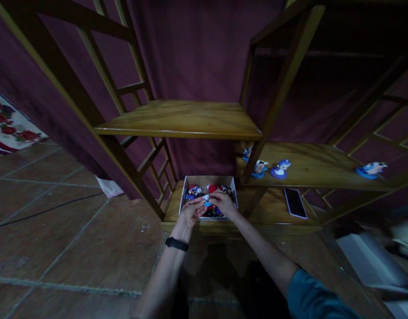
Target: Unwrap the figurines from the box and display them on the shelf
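Between my two hands is a small figurine (206,200) with a white top and a blue base, held above an open cardboard box (233,182). My left hand (191,211) supports it from the left, its fingers closed around the base. From the right, my right hand (224,204) pinches the figurine with its fingertips. Inside the box lie several small figurines (194,190) in red, white, blue and dark colours, partly covered by my hands. The box rests on the lowest wooden shelf.
On the right shelf (306,164) stand a purple figurine (281,169) and several blue-based ones (371,170). A phone (295,203) lies on the lower board. Above the box is a wooden shelf (180,117); slanted posts flank it. White boxes (373,261) sit at the lower right.
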Motion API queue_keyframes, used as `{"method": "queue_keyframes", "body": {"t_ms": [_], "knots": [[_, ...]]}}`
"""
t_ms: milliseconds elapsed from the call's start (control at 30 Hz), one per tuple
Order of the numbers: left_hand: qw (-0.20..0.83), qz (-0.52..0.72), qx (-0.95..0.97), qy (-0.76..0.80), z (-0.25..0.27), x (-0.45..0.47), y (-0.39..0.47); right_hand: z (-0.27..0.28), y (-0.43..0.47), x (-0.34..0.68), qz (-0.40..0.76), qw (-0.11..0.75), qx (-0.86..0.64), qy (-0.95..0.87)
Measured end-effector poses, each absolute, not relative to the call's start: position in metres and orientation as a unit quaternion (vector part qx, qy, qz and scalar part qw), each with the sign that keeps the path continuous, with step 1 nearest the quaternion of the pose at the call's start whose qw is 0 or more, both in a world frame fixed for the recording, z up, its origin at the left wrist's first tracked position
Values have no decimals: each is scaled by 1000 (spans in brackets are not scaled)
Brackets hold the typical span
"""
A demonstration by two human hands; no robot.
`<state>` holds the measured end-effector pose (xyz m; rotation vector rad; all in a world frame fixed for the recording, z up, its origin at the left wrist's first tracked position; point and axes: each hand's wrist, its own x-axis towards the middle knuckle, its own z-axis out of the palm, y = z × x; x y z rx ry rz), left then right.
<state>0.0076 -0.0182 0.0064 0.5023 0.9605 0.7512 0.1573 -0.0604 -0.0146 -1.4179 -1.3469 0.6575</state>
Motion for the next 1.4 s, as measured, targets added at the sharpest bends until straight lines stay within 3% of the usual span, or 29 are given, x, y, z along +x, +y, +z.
{"method": "queue_keyframes", "body": {"t_ms": [267,467,633,1033,1400], "knots": [[794,343,234,444,0,7,-17,-17,-61,154,293,535,-587,-533],[817,345,212,411,-3,7,-12,-9,-65,149,487,614,-502,-366],[808,359,237,402,4,7,-14,-4,-66,146,551,636,-464,-277],[722,413,362,422,8,15,-23,-7,-62,144,553,643,-473,-239],[723,418,348,425,2,17,-25,-11,-64,146,537,626,-507,-252]]}}
